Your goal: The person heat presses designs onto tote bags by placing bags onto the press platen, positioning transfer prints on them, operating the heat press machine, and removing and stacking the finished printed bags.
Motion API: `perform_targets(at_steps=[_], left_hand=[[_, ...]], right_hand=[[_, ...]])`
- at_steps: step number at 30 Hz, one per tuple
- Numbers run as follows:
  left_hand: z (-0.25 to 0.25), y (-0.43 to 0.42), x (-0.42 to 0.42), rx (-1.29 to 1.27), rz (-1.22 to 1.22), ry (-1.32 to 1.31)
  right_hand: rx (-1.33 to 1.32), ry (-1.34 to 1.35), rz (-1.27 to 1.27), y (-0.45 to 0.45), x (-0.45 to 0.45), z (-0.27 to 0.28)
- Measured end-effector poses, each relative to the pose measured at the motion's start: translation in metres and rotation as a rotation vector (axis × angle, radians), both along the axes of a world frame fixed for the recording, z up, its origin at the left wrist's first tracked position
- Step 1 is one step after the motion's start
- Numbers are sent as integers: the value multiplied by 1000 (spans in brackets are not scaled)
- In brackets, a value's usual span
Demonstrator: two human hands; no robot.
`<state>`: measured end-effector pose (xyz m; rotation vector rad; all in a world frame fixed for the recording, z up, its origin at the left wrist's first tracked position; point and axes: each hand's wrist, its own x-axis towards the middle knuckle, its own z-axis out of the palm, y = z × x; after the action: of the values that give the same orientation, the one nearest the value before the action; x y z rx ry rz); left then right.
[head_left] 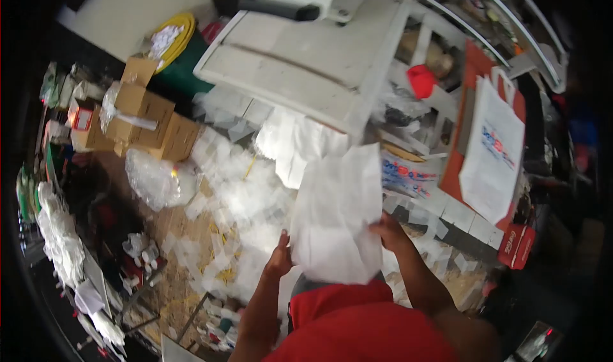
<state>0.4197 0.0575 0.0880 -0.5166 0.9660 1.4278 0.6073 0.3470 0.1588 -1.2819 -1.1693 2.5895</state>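
Note:
A blank white fabric sheet (pixel 338 215), creased and roughly rectangular, hangs in front of my red shirt. My right hand (pixel 391 233) grips its right edge, fingers closed on the material. At the lower left edge is my left hand (pixel 279 256), thumb pointing up and fingers partly hidden by the sheet; it appears to hold that edge. Just beyond, a pile of white fabric (pixel 297 142) droops from the near side of the pale machine table (pixel 281 75). No handles or print show on the held piece.
White printed bags (pixel 491 151) lie on an orange board at right, above a red Coca-Cola box (pixel 516 247). Cardboard boxes (pixel 143 116), a clear plastic bundle (pixel 159 180) and a green bin with yellow rim (pixel 182 49) stand left. White scraps (pixel 242 189) litter the floor.

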Motion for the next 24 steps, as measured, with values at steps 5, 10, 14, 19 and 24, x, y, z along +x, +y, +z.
perform_targets(at_steps=[5, 10, 14, 19, 24], left_hand=[[87, 122, 7, -219, -710, 1249], [28, 134, 20, -10, -459, 1856], [81, 152, 14, -264, -466, 1851], [261, 221, 37, 10, -244, 1625], [360, 280, 97, 161, -61, 1513]], right_hand=[[385, -526, 42, 32, 69, 19], [994, -89, -46, 11, 49, 149], [1241, -124, -318, 65, 108, 251], [779, 65, -200, 137, 185, 239], [13, -38, 60, 112, 200, 159]])
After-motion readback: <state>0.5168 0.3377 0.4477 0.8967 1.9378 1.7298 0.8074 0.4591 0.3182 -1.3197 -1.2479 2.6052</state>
